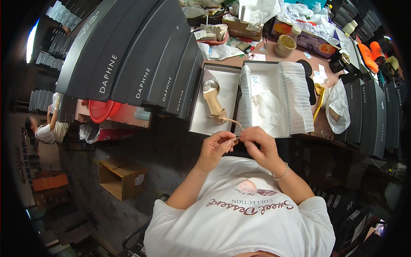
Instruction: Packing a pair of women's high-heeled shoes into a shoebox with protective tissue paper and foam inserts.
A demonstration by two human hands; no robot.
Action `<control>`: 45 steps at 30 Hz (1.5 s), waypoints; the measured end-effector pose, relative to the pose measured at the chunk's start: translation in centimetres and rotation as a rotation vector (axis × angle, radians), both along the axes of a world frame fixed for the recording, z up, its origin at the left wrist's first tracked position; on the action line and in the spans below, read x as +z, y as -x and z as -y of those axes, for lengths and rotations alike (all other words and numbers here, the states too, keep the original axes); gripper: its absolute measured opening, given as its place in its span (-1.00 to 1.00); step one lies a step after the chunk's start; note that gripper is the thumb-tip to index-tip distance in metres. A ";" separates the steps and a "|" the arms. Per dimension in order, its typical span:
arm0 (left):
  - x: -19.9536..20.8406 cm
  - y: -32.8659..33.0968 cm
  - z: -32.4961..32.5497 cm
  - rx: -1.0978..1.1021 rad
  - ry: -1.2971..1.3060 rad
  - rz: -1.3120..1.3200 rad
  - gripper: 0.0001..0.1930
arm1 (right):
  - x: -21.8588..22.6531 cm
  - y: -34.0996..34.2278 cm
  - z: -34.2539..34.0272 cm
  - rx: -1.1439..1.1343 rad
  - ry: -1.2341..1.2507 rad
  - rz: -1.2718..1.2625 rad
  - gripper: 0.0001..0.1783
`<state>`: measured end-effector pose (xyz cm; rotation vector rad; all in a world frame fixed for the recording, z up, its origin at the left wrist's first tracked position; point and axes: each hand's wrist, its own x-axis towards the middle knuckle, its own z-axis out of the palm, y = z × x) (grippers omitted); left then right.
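Note:
A beige high-heeled shoe [213, 103] with a glittery heel part lies in a dark-edged box lid [197, 120], white inside. Its thin ankle strap [234, 121] runs out over the near edge of the lid to my hands. My left hand [216, 149] pinches the strap's end near a small shiny part, perhaps the buckle. Close beside it, my right hand [262, 146] has its fingers closed on the strap too; the fingertips hide the exact grip. Right of the lid stands an open shoe box [262, 65] with white tissue paper [267, 107] and translucent foam wrapping [295, 100] over its sides.
Dark grey shoe boxes [141, 60] tower at the left, and more shoe boxes [369, 115] stand at the right. Behind lie a round jar [285, 46], a yellow brush [319, 103] and a plastic-wrapped piece [338, 111]. A cardboard carton [122, 177] sits on the floor; another person [51, 128] stands far left.

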<state>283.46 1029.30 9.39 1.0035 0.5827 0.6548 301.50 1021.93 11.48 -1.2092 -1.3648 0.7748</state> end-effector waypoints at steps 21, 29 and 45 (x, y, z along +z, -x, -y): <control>1.6 0.9 -0.4 -0.217 -0.188 -0.029 -0.78 | -0.6 -0.8 -0.9 0.323 0.438 -0.323 -0.82; 2.3 0.6 -0.7 -0.229 -0.287 -0.073 -0.77 | -0.6 -0.7 -0.7 0.301 0.405 -0.343 -0.84; 2.3 0.2 -0.4 -0.227 -0.478 -0.220 -0.76 | 0.4 0.3 -0.4 0.213 0.414 -0.167 -0.82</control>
